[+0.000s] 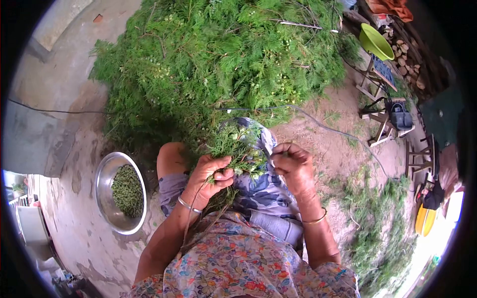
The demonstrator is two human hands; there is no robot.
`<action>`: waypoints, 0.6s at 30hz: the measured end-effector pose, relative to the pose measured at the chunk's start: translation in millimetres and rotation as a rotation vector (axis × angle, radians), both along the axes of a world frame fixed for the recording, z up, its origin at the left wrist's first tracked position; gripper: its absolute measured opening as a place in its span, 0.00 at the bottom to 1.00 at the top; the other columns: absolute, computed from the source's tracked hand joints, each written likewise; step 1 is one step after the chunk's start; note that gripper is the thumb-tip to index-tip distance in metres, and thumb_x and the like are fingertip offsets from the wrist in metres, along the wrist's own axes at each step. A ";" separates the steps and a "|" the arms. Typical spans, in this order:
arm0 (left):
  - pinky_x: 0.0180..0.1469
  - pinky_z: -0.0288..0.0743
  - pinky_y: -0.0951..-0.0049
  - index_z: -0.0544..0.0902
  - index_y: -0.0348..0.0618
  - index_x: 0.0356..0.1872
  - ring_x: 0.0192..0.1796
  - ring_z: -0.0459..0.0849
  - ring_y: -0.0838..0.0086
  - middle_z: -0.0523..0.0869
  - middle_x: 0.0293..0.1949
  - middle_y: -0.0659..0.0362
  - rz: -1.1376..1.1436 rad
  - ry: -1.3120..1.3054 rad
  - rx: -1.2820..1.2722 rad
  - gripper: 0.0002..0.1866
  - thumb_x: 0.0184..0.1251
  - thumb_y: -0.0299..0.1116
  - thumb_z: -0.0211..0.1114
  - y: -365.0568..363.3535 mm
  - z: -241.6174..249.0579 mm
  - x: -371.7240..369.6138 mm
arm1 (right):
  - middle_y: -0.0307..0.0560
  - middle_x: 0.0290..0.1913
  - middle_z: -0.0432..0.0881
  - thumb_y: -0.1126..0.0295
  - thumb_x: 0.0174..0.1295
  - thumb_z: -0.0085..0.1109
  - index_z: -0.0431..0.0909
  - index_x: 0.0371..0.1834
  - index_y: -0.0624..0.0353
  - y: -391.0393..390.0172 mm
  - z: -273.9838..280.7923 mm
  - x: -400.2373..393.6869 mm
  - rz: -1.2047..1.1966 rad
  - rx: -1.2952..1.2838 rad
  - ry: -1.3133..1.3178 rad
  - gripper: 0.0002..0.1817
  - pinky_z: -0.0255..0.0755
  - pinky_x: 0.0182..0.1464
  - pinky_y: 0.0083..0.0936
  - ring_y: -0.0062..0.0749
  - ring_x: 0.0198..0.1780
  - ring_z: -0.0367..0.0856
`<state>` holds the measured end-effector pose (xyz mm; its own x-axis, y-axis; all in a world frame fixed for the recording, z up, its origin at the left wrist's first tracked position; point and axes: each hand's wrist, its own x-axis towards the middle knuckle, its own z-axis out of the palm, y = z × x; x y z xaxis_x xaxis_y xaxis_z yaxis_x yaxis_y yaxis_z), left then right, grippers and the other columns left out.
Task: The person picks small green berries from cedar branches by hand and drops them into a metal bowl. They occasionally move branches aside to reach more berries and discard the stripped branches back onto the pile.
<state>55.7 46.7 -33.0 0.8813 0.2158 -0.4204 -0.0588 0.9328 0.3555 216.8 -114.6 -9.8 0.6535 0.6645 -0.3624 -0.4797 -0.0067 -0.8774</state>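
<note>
My left hand [207,179] is closed round the stem of a leafy conifer branch [229,141], held above my lap. Pale green cones show among its flat, feathery leaves, and its bare stem trails down past my wrist. To the right of the branch is my right hand [294,166], its fingers curled and pinched together. Whatever sits between those fingertips, if anything, is too small to make out. On the ground to my left stands a metal basin [105,184] partly filled with small green cones [127,191].
A large heap of cut conifer branches [223,54] lies in front of me. A dark cable [323,124] crosses the ground. At right are a wooden stool [380,126], a lime green basin [375,42], stacked firewood [405,59] and scattered greenery [380,228].
</note>
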 end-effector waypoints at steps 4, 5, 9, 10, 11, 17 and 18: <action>0.17 0.56 0.79 0.77 0.41 0.25 0.15 0.67 0.81 0.70 0.14 0.63 -0.007 0.045 0.034 0.07 0.64 0.22 0.57 -1.1 6.6 1.9 | 0.38 0.24 0.79 0.76 0.49 0.67 0.78 0.35 0.67 5.3 7.4 -15.5 0.139 -0.059 -0.370 0.10 0.69 0.27 0.17 0.16 0.23 0.72; 0.17 0.55 0.79 0.76 0.41 0.24 0.15 0.67 0.81 0.69 0.14 0.64 0.004 0.047 0.021 0.08 0.64 0.22 0.57 -1.7 5.3 1.8 | 0.37 0.23 0.78 0.75 0.49 0.68 0.79 0.34 0.67 7.9 9.5 -18.1 0.196 -0.121 -0.497 0.11 0.69 0.28 0.17 0.15 0.23 0.72; 0.17 0.55 0.79 0.74 0.42 0.22 0.16 0.67 0.81 0.66 0.14 0.66 0.015 0.075 0.041 0.10 0.65 0.22 0.56 -2.5 8.1 3.3 | 0.37 0.18 0.75 0.73 0.48 0.68 0.78 0.31 0.67 16.7 5.8 -22.0 0.152 -0.172 -0.596 0.11 0.66 0.24 0.18 0.14 0.21 0.68; 0.17 0.55 0.79 0.74 0.42 0.22 0.16 0.67 0.81 0.66 0.14 0.66 0.019 0.076 0.041 0.10 0.65 0.22 0.56 -2.1 7.5 2.3 | 0.37 0.18 0.75 0.73 0.48 0.68 0.78 0.31 0.67 17.3 7.8 -21.7 0.156 -0.171 -0.595 0.11 0.66 0.24 0.18 0.14 0.21 0.68; 0.17 0.55 0.79 0.74 0.42 0.22 0.16 0.67 0.81 0.66 0.14 0.66 0.018 0.074 0.047 0.10 0.65 0.21 0.55 -1.9 6.2 1.4 | 0.37 0.19 0.75 0.73 0.49 0.67 0.78 0.30 0.67 17.0 11.2 -20.7 0.185 -0.194 -0.613 0.09 0.65 0.25 0.18 0.14 0.22 0.68; 0.17 0.56 0.79 0.74 0.42 0.23 0.16 0.67 0.82 0.69 0.14 0.64 0.016 0.057 0.045 0.10 0.64 0.21 0.56 -2.3 6.4 2.0 | 0.35 0.21 0.72 0.67 0.60 0.57 0.77 0.28 0.63 14.7 -4.5 -14.7 0.067 0.055 0.010 0.09 0.56 0.22 0.17 0.16 0.22 0.63; 0.17 0.56 0.79 0.74 0.42 0.23 0.15 0.67 0.82 0.69 0.14 0.64 0.016 0.036 0.015 0.09 0.64 0.21 0.56 -0.9 1.7 0.6 | 0.38 0.24 0.74 0.67 0.61 0.55 0.77 0.29 0.62 11.3 -15.2 -8.2 -0.007 0.149 0.223 0.10 0.56 0.22 0.16 0.18 0.24 0.65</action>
